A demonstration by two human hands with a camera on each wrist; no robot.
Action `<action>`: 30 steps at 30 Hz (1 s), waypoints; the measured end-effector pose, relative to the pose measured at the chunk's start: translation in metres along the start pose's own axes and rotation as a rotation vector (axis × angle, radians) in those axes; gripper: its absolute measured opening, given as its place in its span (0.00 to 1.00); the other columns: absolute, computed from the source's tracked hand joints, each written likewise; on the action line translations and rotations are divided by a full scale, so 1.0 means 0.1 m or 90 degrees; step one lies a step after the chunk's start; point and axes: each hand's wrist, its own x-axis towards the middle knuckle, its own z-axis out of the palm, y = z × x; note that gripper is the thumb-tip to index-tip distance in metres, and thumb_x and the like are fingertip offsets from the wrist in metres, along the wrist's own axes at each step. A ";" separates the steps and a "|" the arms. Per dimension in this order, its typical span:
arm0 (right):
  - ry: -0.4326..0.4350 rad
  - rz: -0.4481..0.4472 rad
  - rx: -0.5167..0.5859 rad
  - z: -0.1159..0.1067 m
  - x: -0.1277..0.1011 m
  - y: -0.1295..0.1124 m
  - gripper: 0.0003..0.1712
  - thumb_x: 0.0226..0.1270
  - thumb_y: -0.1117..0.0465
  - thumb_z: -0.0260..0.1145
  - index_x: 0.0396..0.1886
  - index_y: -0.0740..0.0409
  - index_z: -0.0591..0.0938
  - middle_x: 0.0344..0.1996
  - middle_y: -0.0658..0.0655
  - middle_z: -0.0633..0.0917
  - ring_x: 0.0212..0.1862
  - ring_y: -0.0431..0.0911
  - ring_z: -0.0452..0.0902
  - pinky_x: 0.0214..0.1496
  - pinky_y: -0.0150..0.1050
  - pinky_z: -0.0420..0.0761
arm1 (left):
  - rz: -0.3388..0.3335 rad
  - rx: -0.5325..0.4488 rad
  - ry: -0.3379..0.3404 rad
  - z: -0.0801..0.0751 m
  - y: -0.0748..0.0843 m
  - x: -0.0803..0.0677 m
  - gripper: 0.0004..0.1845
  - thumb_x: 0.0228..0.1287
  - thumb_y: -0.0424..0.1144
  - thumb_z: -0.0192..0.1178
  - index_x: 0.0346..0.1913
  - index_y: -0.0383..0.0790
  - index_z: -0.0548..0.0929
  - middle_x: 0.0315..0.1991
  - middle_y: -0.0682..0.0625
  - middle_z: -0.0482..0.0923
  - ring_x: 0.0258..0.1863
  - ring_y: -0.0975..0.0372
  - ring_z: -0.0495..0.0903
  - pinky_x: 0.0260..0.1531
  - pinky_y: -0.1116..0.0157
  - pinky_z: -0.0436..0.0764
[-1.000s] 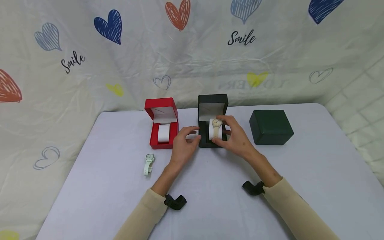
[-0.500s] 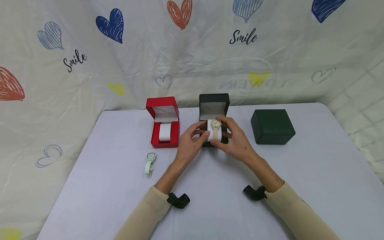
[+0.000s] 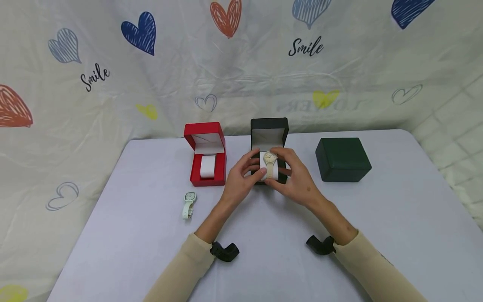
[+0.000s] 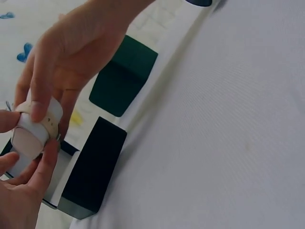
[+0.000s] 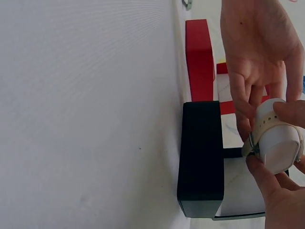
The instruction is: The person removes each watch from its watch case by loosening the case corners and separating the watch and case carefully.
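Hands meet over the black box (image 3: pixel 268 138), which stands open at the middle of the table (image 3: pixel 264 260); I see my left hand (image 3: pixel 241 178) and my right hand (image 3: pixel 296 176) both pinching the white cushion (image 3: pixel 269 170) with the beige watch (image 3: pixel 270 158) strapped round it, held just above the box's well; left fingers (image 4: pixel 35 171) curl under and beside the cushion, right fingers (image 5: pixel 267 188) close on its end and strap, so both hands grip it; left of the black box a red box (image 3: pixel 206 153) stands open with its own white cushion inside; nearer me than the red box a pale green watch (image 3: pixel 188 204) lies flat on the table; right of the black box sits a closed dark green box (image 3: pixel 342 159), apart from it.
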 end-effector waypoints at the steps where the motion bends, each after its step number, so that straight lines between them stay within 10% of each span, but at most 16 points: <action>1: 0.001 -0.004 -0.005 0.00 0.00 0.00 0.48 0.55 0.68 0.81 0.74 0.56 0.69 0.69 0.60 0.72 0.66 0.55 0.75 0.61 0.55 0.86 | 0.001 0.000 0.000 0.00 0.00 0.00 0.33 0.72 0.39 0.65 0.77 0.52 0.70 0.66 0.44 0.79 0.62 0.54 0.81 0.54 0.66 0.87; 30: -0.042 -0.013 0.002 -0.02 -0.06 0.01 0.49 0.54 0.77 0.75 0.77 0.52 0.72 0.72 0.59 0.69 0.66 0.55 0.74 0.52 0.58 0.90 | 0.010 -0.033 -0.022 -0.05 0.04 0.00 0.26 0.68 0.32 0.66 0.69 0.47 0.80 0.61 0.43 0.81 0.56 0.54 0.81 0.42 0.71 0.85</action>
